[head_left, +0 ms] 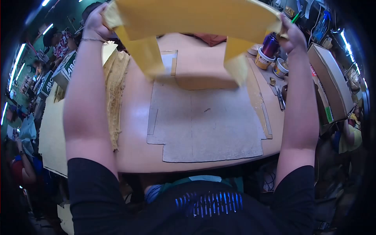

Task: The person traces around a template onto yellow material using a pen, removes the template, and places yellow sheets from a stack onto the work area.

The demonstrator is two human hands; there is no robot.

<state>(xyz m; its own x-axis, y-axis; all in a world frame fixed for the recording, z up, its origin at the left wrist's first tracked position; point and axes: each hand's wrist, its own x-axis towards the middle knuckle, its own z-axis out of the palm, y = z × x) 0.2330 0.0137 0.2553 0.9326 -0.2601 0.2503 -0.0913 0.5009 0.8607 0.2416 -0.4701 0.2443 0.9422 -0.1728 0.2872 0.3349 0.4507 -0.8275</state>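
Note:
A large yellow sheet (196, 19) hangs raised over the far part of the table, gripped at both upper ends. My left hand (96, 24) is closed around its left end, and my right hand (293, 36) pinches the right end. Two strips of the sheet dangle toward the tabletop, blurred by motion. Beneath lies a flat grey pattern board (211, 127) with stepped lower corners, a dark outline, a drawn line down it and a small dark mark. Its upper middle is cut away, showing the pinkish table (135, 160).
Ragged-edged yellowish sheets (55, 133) are stacked at the left. Labelled tubs (264, 58), a purple container (270, 45) and a metal tool (281, 99) stand or lie at the right, near a cardboard box (333, 82). Other people are at the left and right edges.

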